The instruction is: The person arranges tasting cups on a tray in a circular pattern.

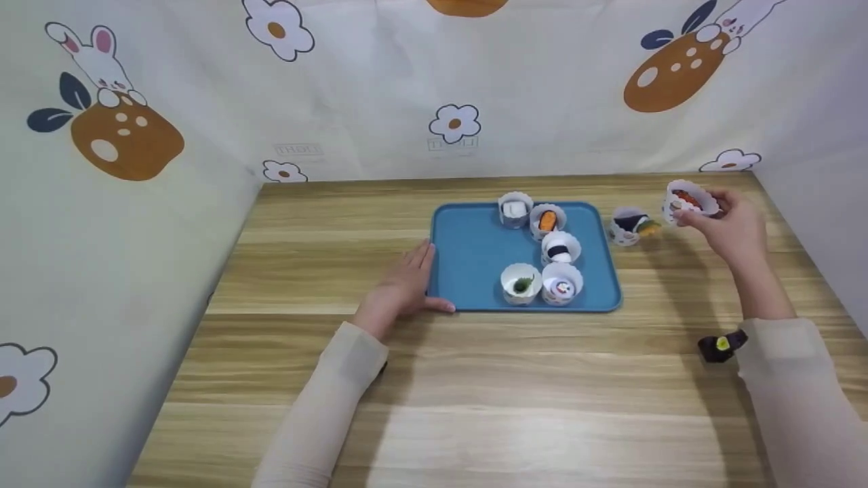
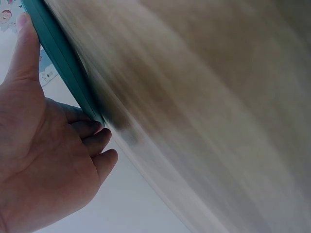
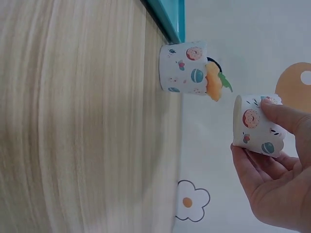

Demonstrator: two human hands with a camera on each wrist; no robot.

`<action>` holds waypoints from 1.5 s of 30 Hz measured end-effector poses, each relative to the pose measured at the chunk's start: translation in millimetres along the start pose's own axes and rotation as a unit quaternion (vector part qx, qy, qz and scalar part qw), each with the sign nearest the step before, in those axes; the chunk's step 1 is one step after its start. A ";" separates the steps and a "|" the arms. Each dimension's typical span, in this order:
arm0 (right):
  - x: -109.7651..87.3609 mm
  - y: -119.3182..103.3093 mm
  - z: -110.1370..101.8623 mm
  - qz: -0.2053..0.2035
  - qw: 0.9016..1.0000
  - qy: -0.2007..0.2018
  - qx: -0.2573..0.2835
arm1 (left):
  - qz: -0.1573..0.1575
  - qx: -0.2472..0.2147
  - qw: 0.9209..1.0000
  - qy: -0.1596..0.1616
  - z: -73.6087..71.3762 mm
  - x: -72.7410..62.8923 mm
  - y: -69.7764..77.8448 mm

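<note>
My right hand (image 1: pixel 742 227) pinches a paper cup (image 3: pixel 252 133) between thumb and fingers, raised off the table. A reddish piece, like toy sushi, lies inside it. Just left of it, a second patterned cup (image 1: pixel 620 235) stands on the table, a dark piece and a yellow-orange one with green poking over its rim. My left hand (image 1: pixel 407 281) rests against the left edge of the blue tray (image 1: pixel 468 251), fingers extended along that side and thumb at the near corner. Close up, the left wrist view has the fingertips at the tray's rim (image 2: pixel 63 58).
On the tray's right half stand several cups: one with white pieces (image 1: pixel 514 209), an orange piece (image 1: pixel 547 220), a black-banded white piece (image 1: pixel 559 252), a round white piece (image 1: pixel 562 288), a green piece (image 1: pixel 522 285). Patterned sheets (image 1: pixel 366 88) enclose the wooden table (image 1: pixel 515 407) behind and at the sides.
</note>
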State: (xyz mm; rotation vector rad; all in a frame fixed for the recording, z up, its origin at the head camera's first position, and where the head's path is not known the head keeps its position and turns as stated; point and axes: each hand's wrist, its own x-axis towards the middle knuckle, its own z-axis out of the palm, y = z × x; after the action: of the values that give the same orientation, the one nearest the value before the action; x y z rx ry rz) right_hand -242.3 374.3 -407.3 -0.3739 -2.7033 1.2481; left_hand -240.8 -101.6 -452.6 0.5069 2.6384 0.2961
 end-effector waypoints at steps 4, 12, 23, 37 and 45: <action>-2.1 -4.0 0.7 -0.004 1.000 -0.008 -0.003 | -0.005 0.001 1.000 -0.002 0.2 0.3 0.0; -4.6 -11.1 3.9 -0.002 1.000 -0.016 -0.003 | -0.005 -0.003 1.000 -0.003 0.0 0.4 -0.1; -10.9 -20.6 12.3 -0.031 0.999 -0.009 0.014 | 0.001 -0.007 1.000 0.002 -0.7 -2.3 0.8; -17.4 -36.2 24.7 -0.038 0.998 -0.037 0.031 | 0.003 -0.002 1.000 0.005 0.0 -1.9 0.1; -20.5 -45.8 33.3 -0.043 0.997 -0.048 0.036 | 0.004 -0.010 1.000 0.008 0.1 -2.6 0.2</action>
State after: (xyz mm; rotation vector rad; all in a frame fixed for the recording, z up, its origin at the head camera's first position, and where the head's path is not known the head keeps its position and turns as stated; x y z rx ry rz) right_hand -237.9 315.7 -394.4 -0.1921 -2.7127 1.3673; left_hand -238.5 -102.5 -451.7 0.5100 2.6461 0.3287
